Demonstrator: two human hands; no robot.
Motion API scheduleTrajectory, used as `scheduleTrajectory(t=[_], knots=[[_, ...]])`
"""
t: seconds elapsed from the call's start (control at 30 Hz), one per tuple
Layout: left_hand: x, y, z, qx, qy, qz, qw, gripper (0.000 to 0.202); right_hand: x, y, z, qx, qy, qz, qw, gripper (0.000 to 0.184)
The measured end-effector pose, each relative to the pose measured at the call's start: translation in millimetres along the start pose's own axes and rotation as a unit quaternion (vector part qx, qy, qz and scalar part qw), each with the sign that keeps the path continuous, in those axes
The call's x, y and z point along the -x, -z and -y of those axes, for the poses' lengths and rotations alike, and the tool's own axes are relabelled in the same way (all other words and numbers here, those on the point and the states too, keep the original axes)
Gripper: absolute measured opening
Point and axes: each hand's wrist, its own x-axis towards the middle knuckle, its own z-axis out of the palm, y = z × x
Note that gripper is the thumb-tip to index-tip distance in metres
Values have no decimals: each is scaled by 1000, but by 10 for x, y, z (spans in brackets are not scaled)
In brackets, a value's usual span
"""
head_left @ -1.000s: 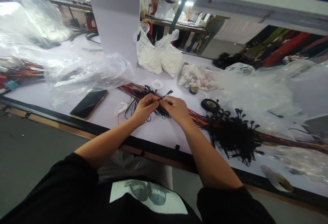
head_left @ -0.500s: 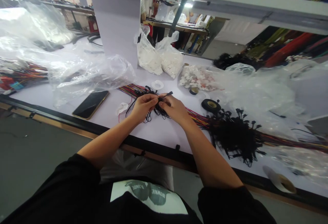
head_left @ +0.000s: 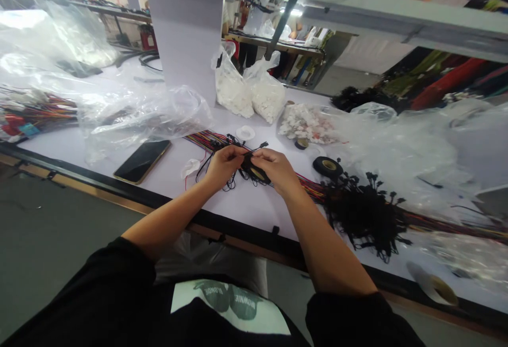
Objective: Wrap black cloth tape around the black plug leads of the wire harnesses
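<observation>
My left hand (head_left: 224, 167) is closed in a pinch on a thin black cable over the wire bundle. Opposite it, my right hand (head_left: 278, 170) pinches at a roll of black tape (head_left: 260, 174), whose tan core shows below the fingers. A black connector (head_left: 263, 145) sticks up just behind the right fingertips. Beneath both hands lies the bundle of coloured wires (head_left: 206, 139) with black cable ends, running to the right into a thick heap of black connectors (head_left: 363, 212). The fingertips hide exactly where tape and cable meet.
A phone (head_left: 143, 162) lies left of my hands. Behind stand bags of white connectors (head_left: 268, 96). Another black tape roll (head_left: 327, 166) sits to the right, and a clear plastic bag (head_left: 138, 114) covers wires at left. A wide tape roll (head_left: 442, 289) rests near the front edge (head_left: 254, 230).
My hands have drawn slightly apart. The black tape roll under my right hand now shows between them. The whole view has shifted slightly.
</observation>
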Motion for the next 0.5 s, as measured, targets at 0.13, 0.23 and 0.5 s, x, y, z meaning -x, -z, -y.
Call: scheduleTrajectory(t=[0.13, 0.23, 0.5], knots=[[39, -41, -59, 53, 35, 19, 998, 10, -14, -16, -52, 93, 48, -24, 994, 17], [55, -59, -61, 79, 35, 33, 996, 9, -6, -18, -49, 138, 49, -39, 988, 17], [59, -75, -75, 80, 47, -1, 996, 10, 55, -53, 66, 243, 34, -38, 969, 18]])
